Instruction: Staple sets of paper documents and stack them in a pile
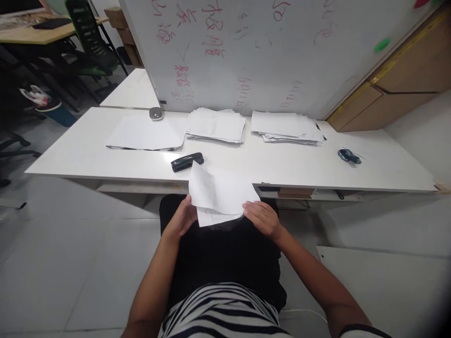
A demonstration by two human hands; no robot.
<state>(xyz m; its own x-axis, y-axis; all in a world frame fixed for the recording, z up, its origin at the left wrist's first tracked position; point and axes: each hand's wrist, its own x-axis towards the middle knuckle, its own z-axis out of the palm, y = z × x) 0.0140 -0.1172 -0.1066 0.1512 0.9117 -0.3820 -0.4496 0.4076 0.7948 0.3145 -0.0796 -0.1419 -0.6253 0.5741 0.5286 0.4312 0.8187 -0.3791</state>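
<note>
Over my lap, at the table's front edge, I hold white paper sheets (229,192). My left hand (183,218) grips their left edge between thumb and fingers. At the right corner my right hand (262,218) pinches them, fingers on top. The upper sheet bends up at the left, and part of a lower sheet with faint lines shows beneath. Just beyond the sheets lies a black stapler (187,162) on the white table (299,164). Farther back are two stacks of paper, one in the middle (214,126) and one to the right (287,126).
A whiteboard (246,56) with red writing stands behind the table. At the back left lie a large white sheet (144,134) and a small round-cornered object (155,113). A dark object (349,156) rests at the right. Cardboard boxes (405,84) stand at the back right.
</note>
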